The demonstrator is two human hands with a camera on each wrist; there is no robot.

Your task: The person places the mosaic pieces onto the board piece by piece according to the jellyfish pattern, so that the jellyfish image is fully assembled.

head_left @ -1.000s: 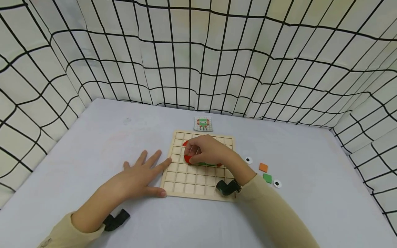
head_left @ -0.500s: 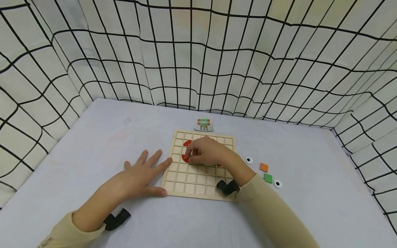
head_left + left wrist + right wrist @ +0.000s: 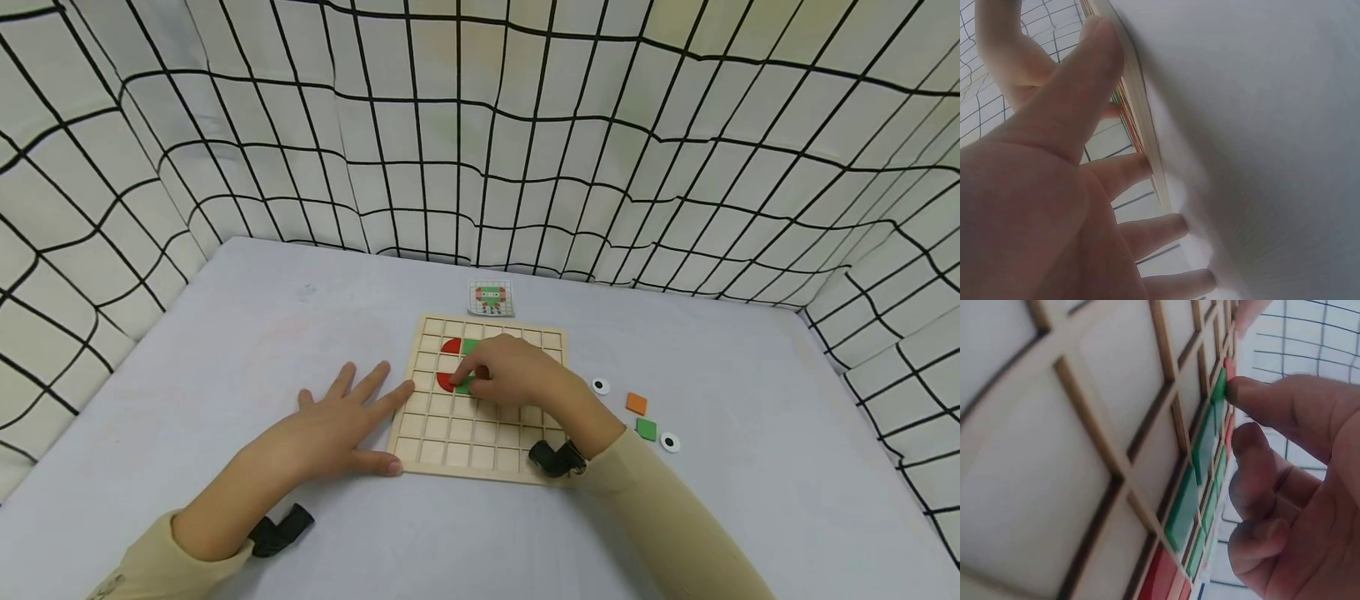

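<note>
My left hand (image 3: 341, 429) lies spread at the left side of a wooden grid board (image 3: 431, 427), little more than its thumb and a fingertip touching the edge. My right hand (image 3: 517, 371) is over the board's middle, its index fingertip on a red rounded piece (image 3: 444, 382) that sits in a left-hand cell. In the right wrist view the thumb (image 3: 1260, 394) reaches a green tile (image 3: 1218, 387), while other fingers curl beside it holding nothing visible. Another red rounded piece (image 3: 452, 345) lies farther up, beside a green tile (image 3: 470, 346). The right hand hides more pieces.
A small pattern card (image 3: 491, 298) lies behind the board. To the right are two white discs with black centres, one near (image 3: 600, 386) and one farther right (image 3: 670, 442), an orange tile (image 3: 636, 403) and a green tile (image 3: 646, 429). Black-gridded white sheeting (image 3: 420, 133) surrounds the table.
The near red piece has shifted slightly left into its cell. My right hand has moved a little right, its index finger extending and uncovering green tiles. My left hand has stayed put.
</note>
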